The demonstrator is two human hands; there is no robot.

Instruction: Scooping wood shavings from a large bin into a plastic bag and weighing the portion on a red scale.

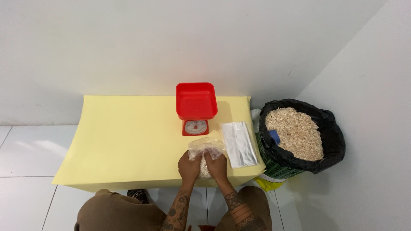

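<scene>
Both my hands hold a clear plastic bag (205,147) partly filled with pale flakes, near the front edge of a yellow-covered table (124,141). My left hand (189,166) grips the bag's left side and my right hand (216,164) grips its right side, the two almost touching. The bag's open top rises crumpled above my fingers. Just behind it stands a red kitchen scale (196,127) with an empty red tray (196,101) on top.
A stack of clear flat plastic bags (238,144) lies right of my hands. Beside the table on the right stands a green basket lined with a black bag (332,141), full of pale wood-like flakes (294,132), with a small blue scoop (275,136) inside. White walls surround.
</scene>
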